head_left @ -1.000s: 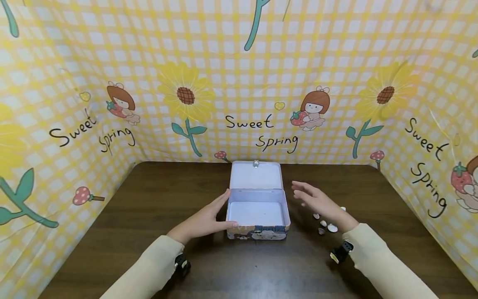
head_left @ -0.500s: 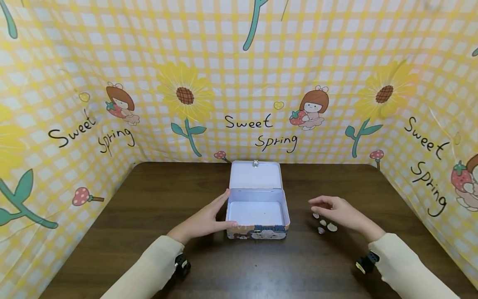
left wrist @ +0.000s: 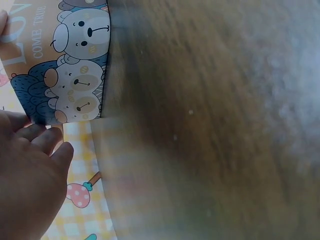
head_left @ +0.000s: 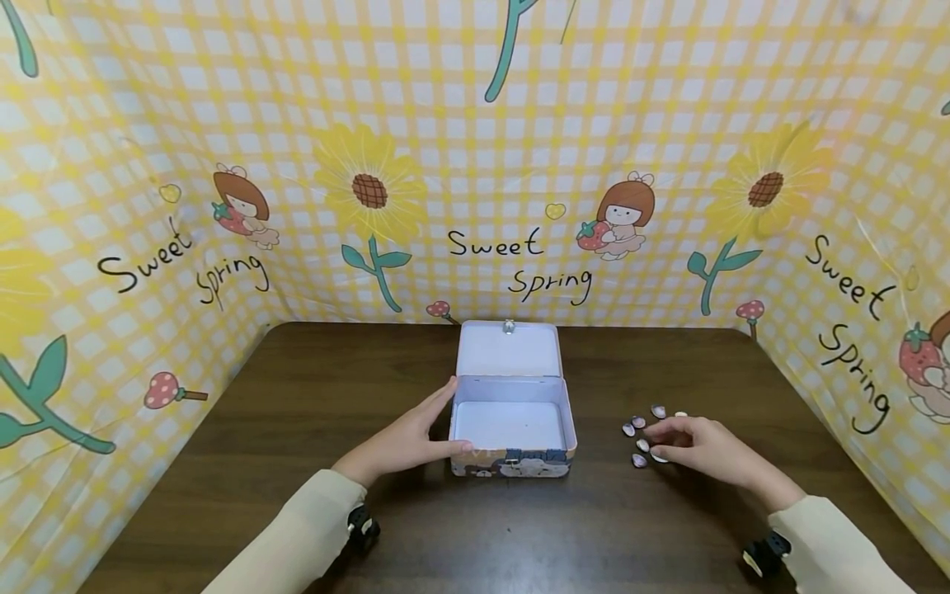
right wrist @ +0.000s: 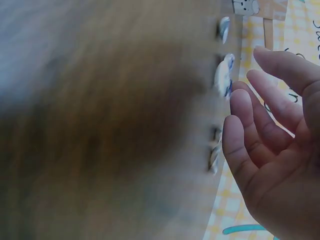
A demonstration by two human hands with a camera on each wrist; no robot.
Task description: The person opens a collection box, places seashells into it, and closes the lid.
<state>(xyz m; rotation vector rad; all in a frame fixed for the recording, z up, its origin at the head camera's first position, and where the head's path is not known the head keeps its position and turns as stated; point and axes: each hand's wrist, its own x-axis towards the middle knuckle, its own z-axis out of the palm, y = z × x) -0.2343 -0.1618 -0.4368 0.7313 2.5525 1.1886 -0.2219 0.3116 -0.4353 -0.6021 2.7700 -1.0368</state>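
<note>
A printed tin box (head_left: 512, 464) with a white inside stands mid-table, its lid (head_left: 509, 351) raised at the back. My left hand (head_left: 404, 441) rests along the box's left side, thumb on the front rim and extended fingers toward the rear corner. In the left wrist view, the fingers (left wrist: 47, 137) lie beside the bear-printed front. My right hand (head_left: 708, 454) reaches over small seashells, its thumb close to a white shell (head_left: 658, 457). In the right wrist view, thumb and fingers are apart near a shell (right wrist: 223, 76), with nothing between them.
More shells lie around the right fingers, such as a purple one (head_left: 639, 460) and one farther back (head_left: 658, 411). The brown wooden table (head_left: 356, 363) meets a yellow checked cloth (head_left: 482, 165) at the back and sides.
My right hand has moved from beside the box's right side, rightward and nearer, to the shells. More shells now show behind its fingers. The left hand and box have stayed put.
</note>
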